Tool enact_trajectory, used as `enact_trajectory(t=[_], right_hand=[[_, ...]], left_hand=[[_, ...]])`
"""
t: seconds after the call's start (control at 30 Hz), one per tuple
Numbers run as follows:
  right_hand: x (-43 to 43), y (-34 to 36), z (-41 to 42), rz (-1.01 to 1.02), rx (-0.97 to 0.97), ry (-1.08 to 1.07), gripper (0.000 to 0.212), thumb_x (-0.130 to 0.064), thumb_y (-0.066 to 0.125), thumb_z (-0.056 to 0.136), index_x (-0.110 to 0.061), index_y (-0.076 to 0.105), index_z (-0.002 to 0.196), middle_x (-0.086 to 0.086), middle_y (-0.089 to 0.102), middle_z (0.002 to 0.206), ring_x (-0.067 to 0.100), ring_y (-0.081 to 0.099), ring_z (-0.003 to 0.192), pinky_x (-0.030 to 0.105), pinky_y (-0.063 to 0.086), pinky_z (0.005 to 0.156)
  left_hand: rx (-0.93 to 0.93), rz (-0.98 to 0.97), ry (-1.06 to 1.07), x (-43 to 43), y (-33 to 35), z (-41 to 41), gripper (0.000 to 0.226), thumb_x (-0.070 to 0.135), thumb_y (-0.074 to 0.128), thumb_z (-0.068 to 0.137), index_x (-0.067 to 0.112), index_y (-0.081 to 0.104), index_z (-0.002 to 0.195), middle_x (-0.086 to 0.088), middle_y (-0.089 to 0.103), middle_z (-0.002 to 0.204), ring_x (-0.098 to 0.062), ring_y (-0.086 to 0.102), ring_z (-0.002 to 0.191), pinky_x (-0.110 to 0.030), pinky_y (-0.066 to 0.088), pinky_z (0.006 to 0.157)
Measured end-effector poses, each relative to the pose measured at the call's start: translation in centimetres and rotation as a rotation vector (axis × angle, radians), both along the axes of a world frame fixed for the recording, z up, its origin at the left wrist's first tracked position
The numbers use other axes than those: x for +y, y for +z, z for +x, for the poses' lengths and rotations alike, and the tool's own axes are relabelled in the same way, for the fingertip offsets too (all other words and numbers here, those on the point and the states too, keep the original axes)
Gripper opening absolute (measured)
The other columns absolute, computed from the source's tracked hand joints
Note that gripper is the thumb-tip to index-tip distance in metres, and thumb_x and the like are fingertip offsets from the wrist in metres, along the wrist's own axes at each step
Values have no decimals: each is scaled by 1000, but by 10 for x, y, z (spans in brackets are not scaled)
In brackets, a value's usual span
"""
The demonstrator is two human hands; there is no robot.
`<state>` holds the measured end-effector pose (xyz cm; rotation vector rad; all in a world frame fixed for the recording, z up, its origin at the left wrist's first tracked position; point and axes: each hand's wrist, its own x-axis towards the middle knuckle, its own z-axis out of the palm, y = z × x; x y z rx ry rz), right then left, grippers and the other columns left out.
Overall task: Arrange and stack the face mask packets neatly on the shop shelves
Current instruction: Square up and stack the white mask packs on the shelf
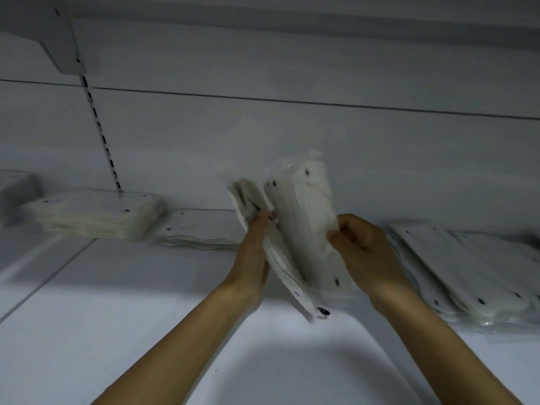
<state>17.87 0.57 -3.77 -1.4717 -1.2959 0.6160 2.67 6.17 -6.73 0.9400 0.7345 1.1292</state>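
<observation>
A bundle of white face mask packets (pixel 304 229) stands on its edge above the white shelf (pixel 117 302), fanned apart at the top. My left hand (pixel 252 252) grips the left part of the bundle, fingers curled into the gap. My right hand (pixel 365 252) pinches the bundle's right edge. A neat stack of packets (pixel 96 217) lies at the back left. A low flat pile (pixel 201 229) lies beside it. More packets (pixel 467 273) lie overlapping and askew at the right.
The shelf's white back panel (pixel 292 127) rises behind the packets. A slotted upright (pixel 100 133) and a shelf bracket (pixel 58 39) stand at the upper left. A seam in the shelf (pixel 49 276) runs diagonally at the left.
</observation>
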Motion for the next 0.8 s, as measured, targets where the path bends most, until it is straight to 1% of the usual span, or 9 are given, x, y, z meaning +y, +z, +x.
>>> enact_trajectory(t=[0.07, 0.13, 0.23, 0.4, 0.5, 0.6, 0.7, 0.77, 0.8], right_hand=[[1, 12, 15, -73, 20, 61, 25, -2, 53, 93, -25, 57, 102, -16, 67, 72, 3, 60, 60, 11, 46, 54], [3, 26, 34, -164, 40, 139, 36, 0, 56, 92, -27, 53, 117, -4, 69, 94, 11, 66, 81, 22, 53, 73], [6, 50, 61, -259, 54, 291, 29, 6, 55, 89, -18, 64, 104, 3, 69, 90, 13, 65, 77, 24, 53, 72], [31, 36, 65, -537, -504, 446, 31, 5, 55, 84, -22, 65, 93, -6, 61, 81, 9, 56, 78, 20, 43, 73], [37, 14, 49, -578, -843, 427, 37, 0, 50, 85, -24, 66, 108, -10, 58, 90, 14, 59, 84, 26, 51, 71], [41, -1, 42, -522, -942, 406, 42, -3, 47, 89, -23, 63, 122, -7, 49, 105, 13, 52, 96, 24, 43, 83], [39, -2, 37, -505, -874, 384, 40, -5, 52, 90, -22, 62, 124, -1, 59, 113, 16, 57, 101, 23, 42, 88], [24, 2, 43, -459, -665, 328, 37, -2, 52, 94, -10, 58, 129, 9, 62, 117, 21, 59, 106, 25, 48, 90], [20, 2, 50, -431, -561, 258, 32, 0, 47, 97, 1, 55, 127, 12, 62, 110, 22, 61, 106, 17, 50, 81]], left_hand=[[-63, 8, 73, 5, 1, -3, 44, 51, 43, 92, 19, 64, 116, 0, 73, 107, -19, 65, 107, -44, 43, 105], [-128, 49, 159, 10, 5, -7, 34, 38, 37, 101, 19, 65, 105, 7, 75, 90, -12, 68, 89, -37, 50, 95], [-223, 105, 250, 18, 13, -15, 34, 33, 34, 102, 17, 64, 102, 4, 70, 84, -10, 64, 77, -27, 54, 76], [-267, 171, 258, 28, 27, -34, 35, 36, 38, 100, 15, 61, 116, 1, 58, 81, -8, 57, 72, -24, 48, 69], [2, 317, 178, 21, 42, -31, 36, 35, 53, 91, 18, 60, 122, 6, 61, 94, -4, 58, 82, -22, 45, 81], [363, 616, 61, 16, 59, -29, 59, 45, 61, 67, 25, 53, 121, 2, 61, 110, 1, 58, 93, -18, 44, 87], [767, 946, -107, 6, 83, -23, 60, 54, 54, 68, 58, 27, 121, 15, 48, 112, 16, 48, 97, -10, 39, 88], [1144, 1237, -229, 3, 85, -5, 75, 63, 43, 67, 57, 17, 137, 12, 44, 119, 1, 47, 110, -24, 42, 92], [1330, 1377, -270, 4, 75, 7, 86, 67, 38, 66, 48, 15, 147, 7, 42, 130, -10, 45, 117, -28, 39, 93]])
